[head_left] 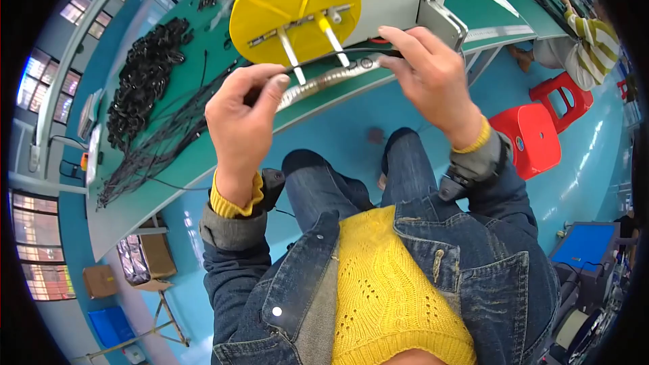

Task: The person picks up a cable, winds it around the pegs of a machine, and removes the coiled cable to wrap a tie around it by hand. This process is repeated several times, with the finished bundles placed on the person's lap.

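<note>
Head view, hands (245, 113) (427, 76) stretching black cable (331, 56)

One head-worn fisheye looks steeply down past the wearer's chest at both raised hands, close up. It faces the green bench (203, 155) ahead (edges bend toward the dark rim), floor (574, 182) below.

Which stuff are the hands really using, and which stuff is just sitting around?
In use:
- black cable, stretched between the left hand and right hand
- yellow winding disc with metal pegs, right behind the cable

Just lying about:
- pile of coiled black cables on the green bench
- loose straight black cables
- red plastic stools
- blue bin on the floor
</note>
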Demonstrator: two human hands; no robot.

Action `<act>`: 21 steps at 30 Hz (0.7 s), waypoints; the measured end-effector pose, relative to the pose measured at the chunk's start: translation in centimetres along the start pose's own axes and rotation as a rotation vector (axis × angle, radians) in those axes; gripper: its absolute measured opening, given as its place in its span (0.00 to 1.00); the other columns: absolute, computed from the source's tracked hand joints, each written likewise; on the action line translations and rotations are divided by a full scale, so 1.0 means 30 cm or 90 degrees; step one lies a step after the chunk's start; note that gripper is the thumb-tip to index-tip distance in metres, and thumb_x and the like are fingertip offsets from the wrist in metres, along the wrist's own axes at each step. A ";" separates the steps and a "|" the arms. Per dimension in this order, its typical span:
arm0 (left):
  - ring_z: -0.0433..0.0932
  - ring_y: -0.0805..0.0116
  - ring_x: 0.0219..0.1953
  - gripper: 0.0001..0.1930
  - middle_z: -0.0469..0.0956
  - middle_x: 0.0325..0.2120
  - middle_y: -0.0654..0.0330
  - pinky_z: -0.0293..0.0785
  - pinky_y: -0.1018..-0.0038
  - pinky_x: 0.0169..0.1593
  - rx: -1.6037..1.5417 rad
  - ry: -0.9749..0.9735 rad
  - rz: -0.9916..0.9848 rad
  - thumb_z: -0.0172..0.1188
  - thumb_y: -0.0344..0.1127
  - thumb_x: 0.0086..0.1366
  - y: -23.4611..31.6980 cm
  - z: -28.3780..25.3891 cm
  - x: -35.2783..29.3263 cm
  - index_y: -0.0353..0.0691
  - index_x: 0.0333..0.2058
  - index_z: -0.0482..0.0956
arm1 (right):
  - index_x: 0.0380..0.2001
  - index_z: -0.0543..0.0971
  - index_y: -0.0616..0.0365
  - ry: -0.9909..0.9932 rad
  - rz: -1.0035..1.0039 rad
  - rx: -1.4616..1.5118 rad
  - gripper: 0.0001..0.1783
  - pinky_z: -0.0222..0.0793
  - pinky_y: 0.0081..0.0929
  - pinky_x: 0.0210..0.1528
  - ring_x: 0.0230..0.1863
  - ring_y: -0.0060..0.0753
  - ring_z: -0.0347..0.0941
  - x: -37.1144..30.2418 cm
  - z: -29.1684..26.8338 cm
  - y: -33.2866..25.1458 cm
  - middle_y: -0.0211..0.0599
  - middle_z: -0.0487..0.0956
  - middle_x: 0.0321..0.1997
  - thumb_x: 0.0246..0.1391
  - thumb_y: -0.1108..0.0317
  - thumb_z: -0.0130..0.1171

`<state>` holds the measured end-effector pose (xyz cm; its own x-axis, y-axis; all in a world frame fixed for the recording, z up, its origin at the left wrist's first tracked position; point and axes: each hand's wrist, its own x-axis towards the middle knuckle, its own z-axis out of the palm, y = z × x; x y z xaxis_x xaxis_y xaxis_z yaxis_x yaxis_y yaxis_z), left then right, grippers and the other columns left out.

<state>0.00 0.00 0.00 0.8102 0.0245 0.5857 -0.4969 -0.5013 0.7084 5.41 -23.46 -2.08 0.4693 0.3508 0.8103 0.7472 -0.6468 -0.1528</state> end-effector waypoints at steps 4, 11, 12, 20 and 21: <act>0.66 0.83 0.22 0.04 0.74 0.20 0.68 0.63 0.87 0.26 -0.070 0.076 -0.048 0.58 0.26 0.57 -0.097 0.033 0.075 0.32 0.31 0.78 | 0.34 0.77 0.60 0.089 0.002 0.053 0.14 0.70 0.26 0.27 0.25 0.38 0.73 0.036 0.160 0.074 0.38 0.75 0.28 0.38 0.75 0.63; 0.66 0.84 0.23 0.05 0.74 0.21 0.68 0.63 0.87 0.28 -0.099 0.094 -0.112 0.58 0.27 0.57 -0.200 0.041 0.120 0.30 0.31 0.77 | 0.26 0.77 0.60 0.228 0.028 0.073 0.08 0.68 0.27 0.24 0.23 0.38 0.72 0.061 0.320 0.089 0.37 0.75 0.25 0.39 0.74 0.63; 0.66 0.84 0.23 0.05 0.74 0.21 0.68 0.63 0.87 0.28 -0.100 0.093 -0.114 0.58 0.27 0.57 -0.209 0.045 0.120 0.30 0.31 0.77 | 0.26 0.77 0.60 0.227 0.031 0.072 0.08 0.68 0.27 0.24 0.23 0.38 0.72 0.063 0.338 0.088 0.37 0.75 0.25 0.39 0.74 0.63; 0.66 0.83 0.23 0.06 0.74 0.21 0.68 0.64 0.86 0.28 -0.120 0.098 -0.143 0.58 0.28 0.57 -0.264 0.059 0.120 0.30 0.31 0.78 | 0.25 0.79 0.59 0.199 0.167 0.140 0.05 0.66 0.27 0.23 0.20 0.35 0.71 0.072 0.405 0.098 0.38 0.74 0.20 0.42 0.70 0.62; 0.66 0.83 0.23 0.06 0.74 0.21 0.67 0.64 0.86 0.28 -0.112 0.098 -0.155 0.58 0.28 0.57 -0.268 0.060 0.116 0.30 0.31 0.78 | 0.25 0.79 0.59 0.206 0.175 0.158 0.05 0.66 0.26 0.22 0.20 0.35 0.71 0.067 0.400 0.098 0.39 0.74 0.20 0.42 0.70 0.62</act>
<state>7.37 2.56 -4.35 0.8617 0.2622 0.4345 -0.3519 -0.3081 0.8839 14.19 -16.52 -7.68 0.5246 -0.0638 0.8489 0.7236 -0.4919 -0.4842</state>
